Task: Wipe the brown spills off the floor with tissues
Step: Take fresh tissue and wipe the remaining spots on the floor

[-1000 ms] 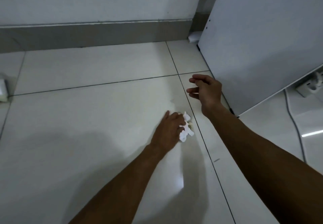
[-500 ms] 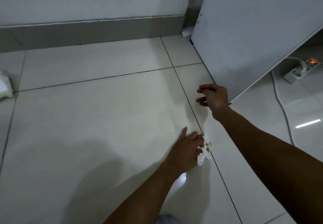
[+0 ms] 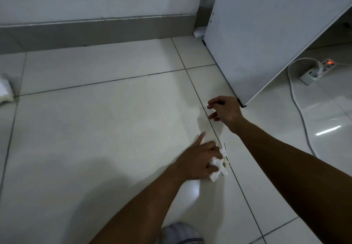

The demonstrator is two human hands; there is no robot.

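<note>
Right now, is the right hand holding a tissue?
No, the right hand hovers empty above the floor, while the left hand grips the crumpled tissue.

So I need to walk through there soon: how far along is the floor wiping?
The tiles in view look mostly clean. In hand: the left hand grips a crumpled tissue and presses it on the floor at the grout line, where a small brownish mark shows at the tissue's edge. The right hand hovers empty. Left: that mark and a few dark specks nearby.
</note>
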